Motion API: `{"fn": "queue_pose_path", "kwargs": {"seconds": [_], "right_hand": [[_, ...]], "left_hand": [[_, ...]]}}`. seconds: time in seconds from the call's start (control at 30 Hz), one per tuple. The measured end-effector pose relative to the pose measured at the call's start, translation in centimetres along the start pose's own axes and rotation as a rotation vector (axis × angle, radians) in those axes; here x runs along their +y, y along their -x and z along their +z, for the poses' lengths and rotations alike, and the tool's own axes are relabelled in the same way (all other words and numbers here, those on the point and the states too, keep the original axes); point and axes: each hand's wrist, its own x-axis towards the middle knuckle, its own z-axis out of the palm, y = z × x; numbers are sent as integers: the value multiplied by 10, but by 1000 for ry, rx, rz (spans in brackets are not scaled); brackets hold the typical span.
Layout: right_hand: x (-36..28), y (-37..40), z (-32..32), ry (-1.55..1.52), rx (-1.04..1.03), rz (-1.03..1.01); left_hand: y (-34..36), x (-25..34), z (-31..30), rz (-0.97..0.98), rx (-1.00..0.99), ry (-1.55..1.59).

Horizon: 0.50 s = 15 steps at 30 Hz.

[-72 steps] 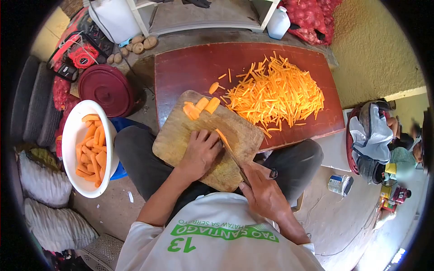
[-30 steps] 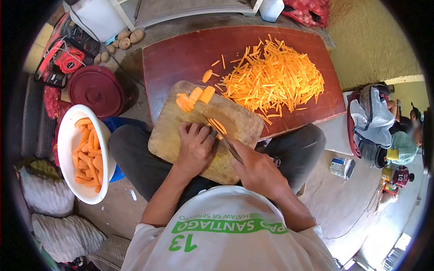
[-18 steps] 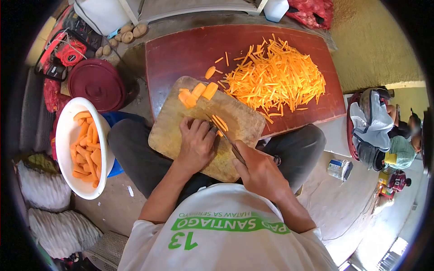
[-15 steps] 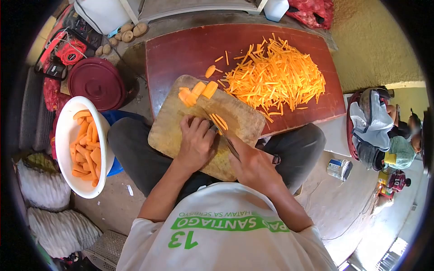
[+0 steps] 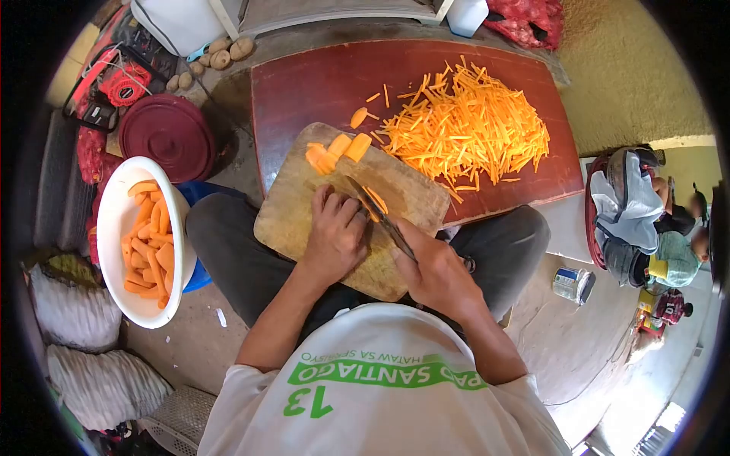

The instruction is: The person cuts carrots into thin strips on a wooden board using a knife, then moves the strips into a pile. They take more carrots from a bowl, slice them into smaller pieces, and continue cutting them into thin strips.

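Note:
A worn wooden cutting board lies across my lap. My right hand grips a knife by its handle, the blade slanting over the board. Beside the blade, my left hand has its fingers curled down on a carrot piece, mostly hidden under them. Thin carrot strips lie along the blade's far side. Several flat carrot slices and thicker chunks sit at the board's far edge. Past the board, a large heap of carrot sticks covers part of a red table.
At my left a white basin holds peeled carrots, near a maroon lidded bucket. Potatoes lie on the floor behind. White sacks stand at lower left. A plastic jar is at right; people are farther off.
The knife has lifted slightly and shifted, its blade now showing more fully beside my left fingers. The view has moved a little. My left hand stays on the board.

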Motion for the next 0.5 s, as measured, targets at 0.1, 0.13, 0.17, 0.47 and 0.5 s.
{"fn": "queue_pose_path", "kwargs": {"seconds": [0.1,0.13,0.17,0.47,0.5], "right_hand": [[5,7,7,27,18,-70],[8,8,10,53,25,-91],[10,4,12,64,13,-72],[-5,9,-1,65,-43,-9],[-3,9,4,87,-53,7]], "left_hand": [[2,1,-2,-8,1,-4],[1,2,-3,-9,-10,-5],[0,3,-4,-6,-20,-5],[4,0,0,-49,-14,5],[4,0,-1,-51,-20,8]]}}
